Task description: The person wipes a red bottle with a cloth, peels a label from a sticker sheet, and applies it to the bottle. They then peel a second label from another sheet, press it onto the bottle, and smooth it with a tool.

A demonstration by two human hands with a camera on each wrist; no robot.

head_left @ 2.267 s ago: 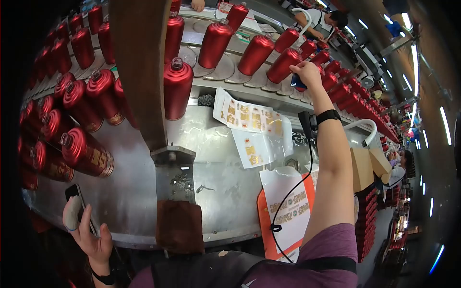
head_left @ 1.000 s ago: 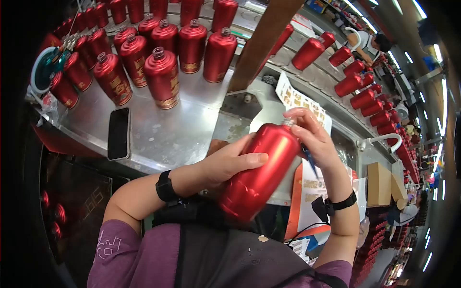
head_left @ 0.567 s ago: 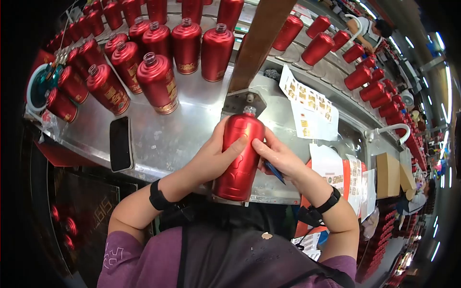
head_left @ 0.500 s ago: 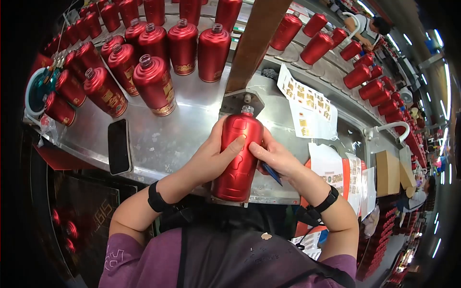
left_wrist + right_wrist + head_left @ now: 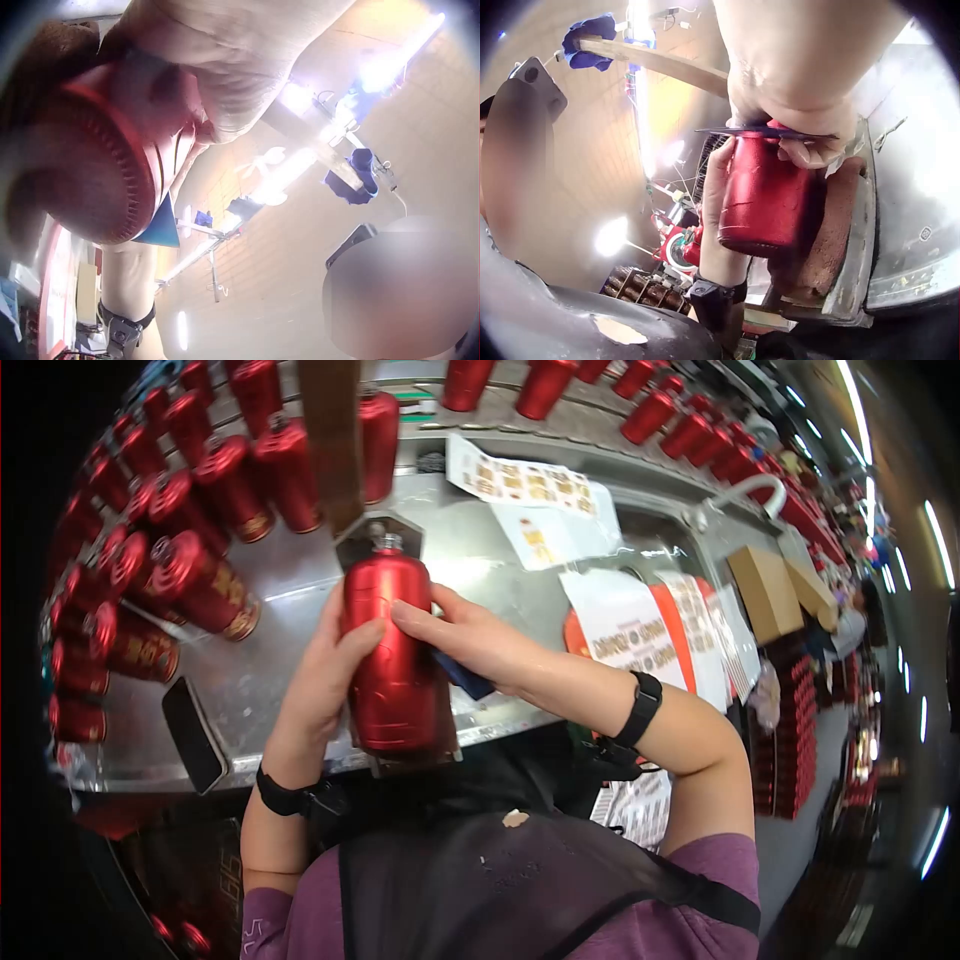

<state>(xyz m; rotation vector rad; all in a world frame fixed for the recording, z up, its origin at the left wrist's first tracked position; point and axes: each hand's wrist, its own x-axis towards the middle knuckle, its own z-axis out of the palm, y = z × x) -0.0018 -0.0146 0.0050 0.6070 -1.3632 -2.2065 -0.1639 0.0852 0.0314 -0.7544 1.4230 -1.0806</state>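
2 hands are holding a red bottle (image 5: 388,660) in front of the person's body, at the near edge of a metal table (image 5: 290,620). The left hand (image 5: 325,665) is gripping it from its left side, the thumb lying along the front; the right hand (image 5: 475,640) is gripping the opposite side, its thumb pressing on the front near the shoulder. Both grips are closing about as wide as the bottle itself. The bottle's clear neck is pointing away from the person, toward the foot of a brown post (image 5: 330,440). A flat blue piece (image 5: 465,678) is sticking out beneath the right hand. In the right wrist view, a brown pad (image 5: 829,232) is lying just beside the bottle; whether they are touching, I cannot tell. More red bottles (image 5: 205,585) are standing on the left part of the table, and a dark phone (image 5: 195,735) is lying near them at the edge. Beyond the right hand, sheets with gold labels (image 5: 525,485) are lying on the metal, and farther right printed papers (image 5: 625,625) are resting over an orange-red folder (image 5: 675,635), near a cardboard box (image 5: 768,595).
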